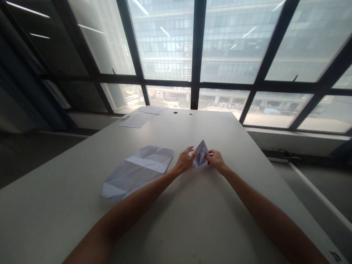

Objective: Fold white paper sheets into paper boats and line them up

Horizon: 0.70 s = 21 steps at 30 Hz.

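Right of the creased paper sheet [150, 159], the right hand [216, 160] pinches the folded paper [201, 153] and the left hand's loosely spread fingers touch its other edge, so uneven pulling could skew or tear its creases.

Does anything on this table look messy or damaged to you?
The creased paper beside the left forearm stands out: fold lines cross it and it doesn't lie flat. The loose sheets at the far end overlap at odd angles. I see no spill.
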Available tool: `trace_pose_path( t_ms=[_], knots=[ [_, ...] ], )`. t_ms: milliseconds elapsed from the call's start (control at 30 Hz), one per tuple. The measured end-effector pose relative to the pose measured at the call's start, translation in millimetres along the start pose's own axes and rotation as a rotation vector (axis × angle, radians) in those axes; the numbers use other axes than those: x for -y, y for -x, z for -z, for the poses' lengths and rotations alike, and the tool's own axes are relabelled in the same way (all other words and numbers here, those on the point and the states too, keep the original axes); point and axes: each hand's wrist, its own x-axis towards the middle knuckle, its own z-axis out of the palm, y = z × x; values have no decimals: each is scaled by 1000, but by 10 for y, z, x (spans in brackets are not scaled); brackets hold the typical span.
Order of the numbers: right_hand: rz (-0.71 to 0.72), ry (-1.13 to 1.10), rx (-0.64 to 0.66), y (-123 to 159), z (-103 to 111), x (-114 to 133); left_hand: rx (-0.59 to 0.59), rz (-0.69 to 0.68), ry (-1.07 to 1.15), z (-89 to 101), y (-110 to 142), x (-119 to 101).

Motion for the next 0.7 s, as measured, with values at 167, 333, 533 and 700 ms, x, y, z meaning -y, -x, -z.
trace_pose_path(
  t_ms=[167,333,533,700],
  knots=[
    [-85,48,-7,-589,-179,190,-187,21,-48,222,-164,-138],
    [-122,71,8,-1158,-567,358,-172,0,-156,681,-241,-297],
    [-143,102,1,-1502,-908,493,40,-53,-517,1352,149,-99],
    [-150,110,-23,-1462,-978,494,63,-78,-815,1451,783,94]
  ],
)
